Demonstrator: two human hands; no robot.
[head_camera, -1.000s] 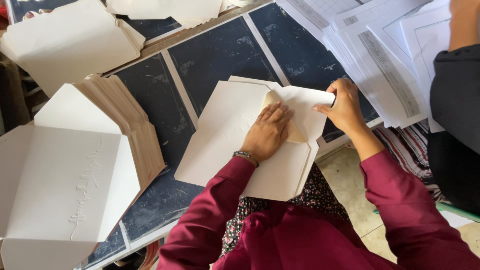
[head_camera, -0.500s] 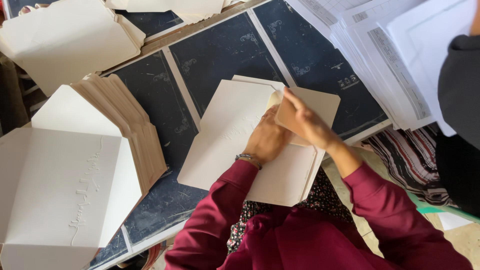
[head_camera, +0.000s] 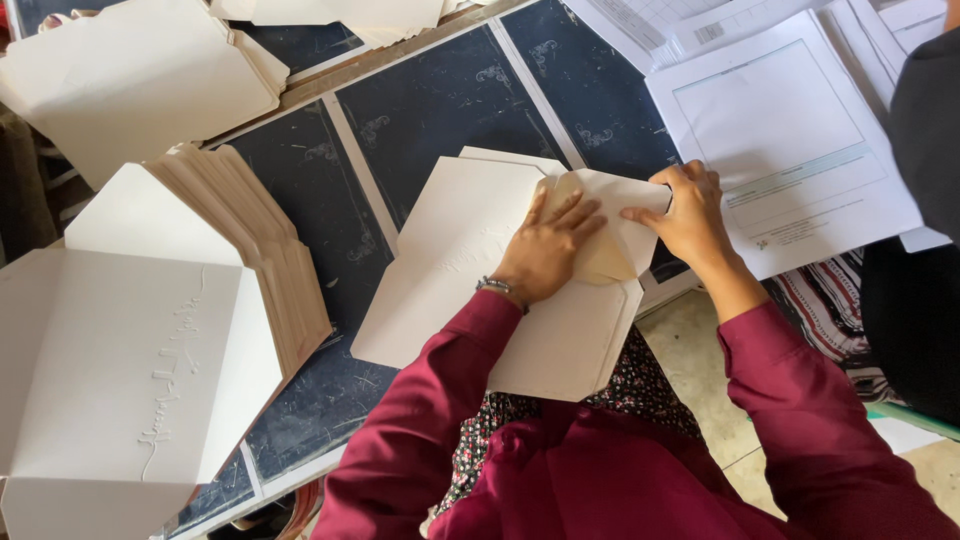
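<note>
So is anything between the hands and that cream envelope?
Nothing visible. The left hand lies flat on the cream envelope, and the right hand pinches its side flap directly.

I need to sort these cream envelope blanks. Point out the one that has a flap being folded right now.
It is the envelope blank at the table's front edge, under both hands: left hand presses it flat, right hand bends its side flap. The stack on the left lies untouched.
</note>
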